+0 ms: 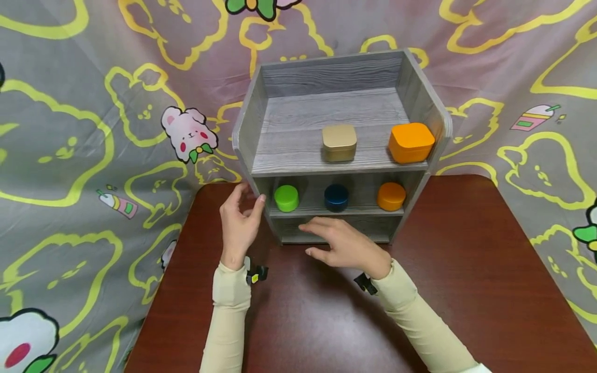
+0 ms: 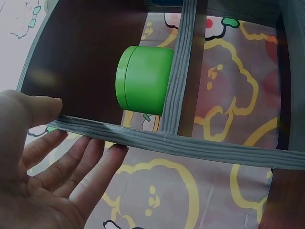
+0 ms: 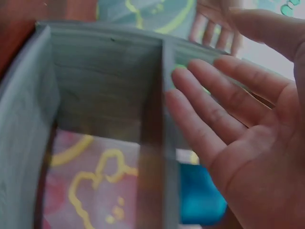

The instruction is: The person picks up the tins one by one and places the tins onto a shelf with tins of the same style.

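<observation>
A grey wood-grain shelf unit (image 1: 305,119) stands on the table. My left hand (image 1: 239,225) holds its left side panel (image 2: 152,143), with the thumb at the inner side and the fingers along the outer face. Just inside that panel sits a round green container (image 2: 145,78) on the middle shelf. In front of the lowest shelf is my right hand (image 1: 342,246), fingers extended and holding nothing. A round dark blue container (image 1: 336,198), bright blue in the right wrist view, and a round orange one (image 1: 391,196) share the green container's shelf.
On the top level are a gold square box (image 1: 339,142) and an orange square box (image 1: 411,142), the orange one near the right panel. The brown table (image 1: 471,248) extends on both sides. Behind hangs a cartoon-print cloth (image 1: 154,62).
</observation>
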`<action>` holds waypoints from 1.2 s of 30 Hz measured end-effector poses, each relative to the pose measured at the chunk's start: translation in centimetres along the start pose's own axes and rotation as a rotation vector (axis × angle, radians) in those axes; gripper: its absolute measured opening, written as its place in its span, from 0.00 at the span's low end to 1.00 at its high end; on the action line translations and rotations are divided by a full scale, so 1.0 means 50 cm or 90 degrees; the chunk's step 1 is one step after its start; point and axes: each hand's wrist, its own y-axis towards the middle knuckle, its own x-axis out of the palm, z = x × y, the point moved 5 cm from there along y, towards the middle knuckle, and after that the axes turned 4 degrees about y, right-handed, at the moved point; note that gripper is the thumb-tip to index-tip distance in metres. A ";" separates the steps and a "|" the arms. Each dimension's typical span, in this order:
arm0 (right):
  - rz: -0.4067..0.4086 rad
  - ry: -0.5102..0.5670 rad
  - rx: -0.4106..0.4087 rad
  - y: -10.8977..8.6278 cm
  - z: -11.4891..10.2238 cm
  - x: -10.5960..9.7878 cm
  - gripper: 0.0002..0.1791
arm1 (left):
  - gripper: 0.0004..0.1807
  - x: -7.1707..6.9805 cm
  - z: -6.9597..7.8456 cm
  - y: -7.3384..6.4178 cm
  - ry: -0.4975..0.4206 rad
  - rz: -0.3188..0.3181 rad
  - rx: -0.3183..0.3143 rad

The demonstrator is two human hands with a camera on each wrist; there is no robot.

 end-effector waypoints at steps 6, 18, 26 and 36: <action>-0.003 0.024 -0.009 0.020 0.002 0.040 0.26 | 0.16 0.000 0.004 0.001 0.001 -0.001 -0.003; -0.023 0.043 0.008 0.056 0.007 0.110 0.28 | 0.15 -0.004 0.076 -0.005 0.040 -0.014 -0.001; -0.051 0.037 0.016 0.075 0.005 0.159 0.29 | 0.16 0.000 0.019 0.001 0.044 -0.008 0.006; -0.061 0.031 0.001 0.104 0.004 0.221 0.31 | 0.14 -0.003 0.014 0.001 0.057 -0.016 0.024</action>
